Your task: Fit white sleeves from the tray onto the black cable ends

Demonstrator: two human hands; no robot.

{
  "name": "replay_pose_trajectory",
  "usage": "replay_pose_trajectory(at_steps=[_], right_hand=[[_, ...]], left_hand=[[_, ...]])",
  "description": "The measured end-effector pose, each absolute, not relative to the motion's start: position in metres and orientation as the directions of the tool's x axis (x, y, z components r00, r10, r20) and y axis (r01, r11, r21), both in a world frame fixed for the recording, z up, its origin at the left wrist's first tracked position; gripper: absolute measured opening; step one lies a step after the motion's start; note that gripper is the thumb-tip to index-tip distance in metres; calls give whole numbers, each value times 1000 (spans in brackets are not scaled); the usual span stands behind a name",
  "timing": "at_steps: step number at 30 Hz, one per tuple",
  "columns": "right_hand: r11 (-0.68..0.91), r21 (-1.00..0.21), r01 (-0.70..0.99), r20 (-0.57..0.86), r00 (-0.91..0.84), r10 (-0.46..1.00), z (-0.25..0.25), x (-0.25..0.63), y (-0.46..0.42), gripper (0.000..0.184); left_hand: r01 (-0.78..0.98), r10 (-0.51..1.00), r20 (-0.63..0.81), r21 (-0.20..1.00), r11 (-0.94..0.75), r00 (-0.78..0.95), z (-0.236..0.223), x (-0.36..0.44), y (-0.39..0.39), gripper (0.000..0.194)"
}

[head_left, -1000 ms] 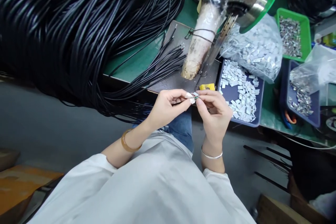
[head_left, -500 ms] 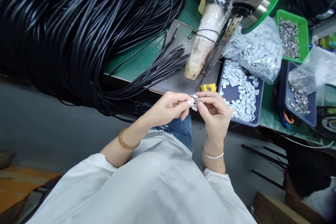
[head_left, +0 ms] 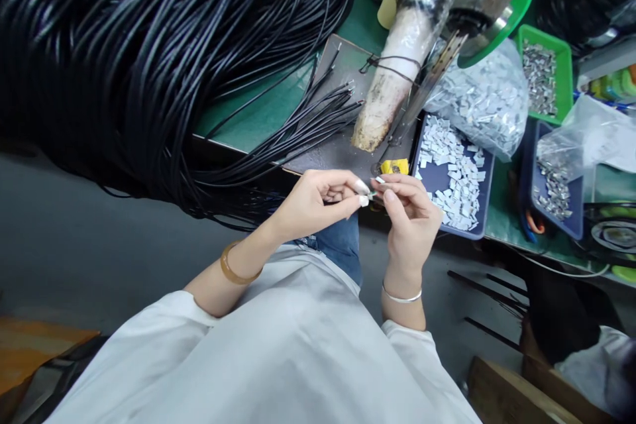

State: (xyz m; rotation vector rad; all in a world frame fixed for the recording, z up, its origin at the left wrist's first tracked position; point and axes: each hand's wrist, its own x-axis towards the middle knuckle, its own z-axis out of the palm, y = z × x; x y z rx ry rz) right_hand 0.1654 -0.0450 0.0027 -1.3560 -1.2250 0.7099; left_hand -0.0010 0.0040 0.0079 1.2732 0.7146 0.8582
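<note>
In the middle of the head view my two hands meet just off the front edge of the bench. My left hand (head_left: 328,201) is closed in a pinch, thumb and forefinger tips together on a tiny whitish and green bit (head_left: 371,194). My right hand (head_left: 411,212) is closed too, its thumb against the fingers. A small pale flat piece (head_left: 379,180) shows at its fingertips. What exactly lies between the fingertips is too small to make out. Right beside my right hand is a blue tray (head_left: 489,193) of small white rectangular pieces (head_left: 460,179).
Black cables (head_left: 163,59) cover the bench's left side, their stripped ends (head_left: 342,96) on a grey board (head_left: 342,59). A plastic-wrapped pipe (head_left: 392,73) slopes down above it. Rightward are a filled plastic bag (head_left: 489,93), a green tray (head_left: 564,73) and another blue tray (head_left: 576,205) with metal parts.
My fingertips have shifted slightly. The whitish piece that hung between both hands no longer shows there, and my left thumb and forefinger are drawn closer to my right fingers. The view has moved a little.
</note>
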Motion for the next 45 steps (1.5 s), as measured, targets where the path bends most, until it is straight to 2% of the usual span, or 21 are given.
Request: replay_pose_trajectory(at_steps=[5, 11, 14, 16, 19, 22, 24, 26, 30, 32, 40, 45], right_hand=[[190, -893, 409, 299, 222, 928, 11, 162, -50, 9], [210, -912, 351, 307, 249, 919, 8, 162, -46, 3], [210, -915, 344, 336, 366, 868, 11, 165, -44, 7], [225, -874, 431, 415, 421, 806, 16, 167, -44, 7], [308, -755, 578, 552, 307, 775, 22, 165, -47, 12], [457, -643, 614, 652, 126, 748, 20, 160, -49, 16], [498, -601, 625, 682, 76, 727, 15, 159, -49, 15], [479, -609, 632, 679, 103, 727, 10, 161, -48, 13], [407, -709, 577, 620, 232, 750, 4, 166, -45, 11], [405, -715, 570, 611, 229, 758, 3, 167, -44, 12], [470, -540, 699, 696, 57, 716, 1, 169, -42, 20], [482, -454, 749, 727, -1, 686, -3, 171, -39, 20]], left_hand=[[-166, 883, 10, 983, 77, 469, 6, 4, 2, 8], [-88, 892, 32, 996, 9, 451, 7, 8, -2, 8], [-149, 896, -26, 984, 102, 443, 6, 9, -2, 13], [-184, 901, -82, 967, 175, 425, 4, 10, -1, 18], [-204, 913, -118, 956, 211, 391, 3, 12, 2, 16], [-208, 914, -119, 955, 213, 388, 6, 15, 5, 9], [-231, 917, -118, 948, 218, 382, 9, 17, 8, 7], [-262, 925, -119, 939, 223, 361, 11, 18, 11, 7], [-304, 916, -121, 920, 248, 382, 10, 18, 14, 9], [-318, 908, -111, 914, 252, 403, 8, 18, 15, 9], [-276, 919, -113, 934, 228, 379, 9, 19, 16, 9], [-236, 949, -111, 954, 185, 297, 8, 23, 16, 6]])
